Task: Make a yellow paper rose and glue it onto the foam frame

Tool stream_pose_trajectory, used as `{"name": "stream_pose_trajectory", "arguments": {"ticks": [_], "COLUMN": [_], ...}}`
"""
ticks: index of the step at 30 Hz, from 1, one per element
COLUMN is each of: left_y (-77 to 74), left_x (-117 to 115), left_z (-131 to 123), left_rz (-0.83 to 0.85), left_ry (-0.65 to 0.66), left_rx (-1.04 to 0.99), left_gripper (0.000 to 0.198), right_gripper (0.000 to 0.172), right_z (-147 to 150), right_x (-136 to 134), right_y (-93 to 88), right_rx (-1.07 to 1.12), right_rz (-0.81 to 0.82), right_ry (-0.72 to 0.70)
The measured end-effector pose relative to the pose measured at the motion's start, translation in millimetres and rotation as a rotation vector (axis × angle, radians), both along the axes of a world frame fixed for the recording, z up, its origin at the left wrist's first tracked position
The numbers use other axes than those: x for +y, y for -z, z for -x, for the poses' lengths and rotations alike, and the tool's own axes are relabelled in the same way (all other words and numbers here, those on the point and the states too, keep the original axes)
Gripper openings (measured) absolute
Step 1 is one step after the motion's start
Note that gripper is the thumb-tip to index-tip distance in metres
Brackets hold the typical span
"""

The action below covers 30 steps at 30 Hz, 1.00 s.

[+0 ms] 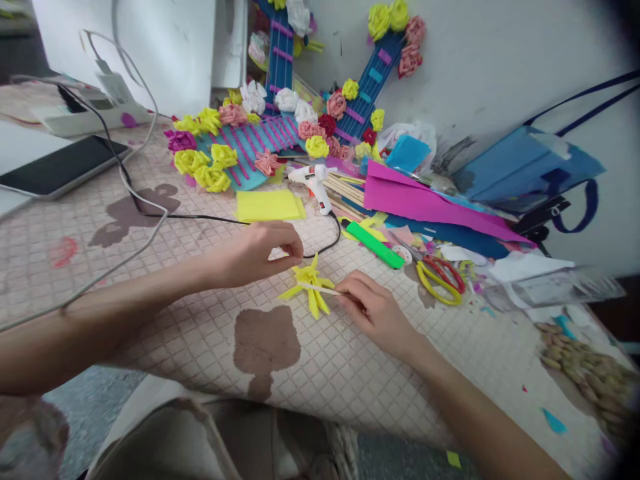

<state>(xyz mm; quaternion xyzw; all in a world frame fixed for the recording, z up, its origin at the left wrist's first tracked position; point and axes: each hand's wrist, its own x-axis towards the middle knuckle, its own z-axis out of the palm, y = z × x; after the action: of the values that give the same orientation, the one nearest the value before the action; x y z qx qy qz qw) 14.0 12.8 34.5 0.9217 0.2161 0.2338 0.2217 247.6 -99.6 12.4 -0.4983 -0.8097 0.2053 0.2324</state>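
Observation:
A yellow paper flower (311, 279) with narrow, spread petals lies on the table in front of me. Pinched between the fingers of my right hand (375, 308) is a thin pale stick (320, 289), whose far end crosses the flower's middle. My left hand (263, 252) is at the flower's upper left, thumb and fingertips drawn together close to a petal; whether anything is between them is hidden. Beyond the hands, a white glue gun (315, 185) stands with its black cord trailing to the table. Left of it is a stack of yellow paper (267, 205).
Right of the glue gun are a green cutter (375, 245), scissors (440, 280), magenta sheets (425, 200) and paper scraps. Flower-covered blue frames (255, 143) stand at the back. A phone (65, 167), power strip (95, 107) and cables occupy the left. A clear bottle (555, 289) lies right.

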Motion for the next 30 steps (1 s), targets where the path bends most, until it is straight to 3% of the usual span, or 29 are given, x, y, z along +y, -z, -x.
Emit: {"name": "stream_pose_trajectory", "arguments": {"ticks": [7, 12, 20, 30], "left_y": [9.1, 7.7, 20.1, 27.7], "left_x": [-15, -28, -46, -50], "left_z": [0, -2, -8, -11], "left_rz": [0.024, 0.007, -0.309, -0.432], "left_ry": [0.066, 0.127, 0.184, 0.160], "left_rx": [-0.046, -0.127, 0.033, 0.091], "left_gripper": [0.005, 0.007, 0.013, 0.011], "right_gripper": [0.014, 0.014, 0.021, 0.021], "right_z": [1, 1, 3, 5], "right_x": [-3, -6, -9, -10], "right_y": [1.0, 2.2, 3.4, 10.5], "right_rx": [-0.059, -0.156, -0.235, -0.264], "right_rz": [-0.077, -0.166, -0.192, -0.197], "right_ry": [-0.027, -0.055, -0.070, -0.056]}}
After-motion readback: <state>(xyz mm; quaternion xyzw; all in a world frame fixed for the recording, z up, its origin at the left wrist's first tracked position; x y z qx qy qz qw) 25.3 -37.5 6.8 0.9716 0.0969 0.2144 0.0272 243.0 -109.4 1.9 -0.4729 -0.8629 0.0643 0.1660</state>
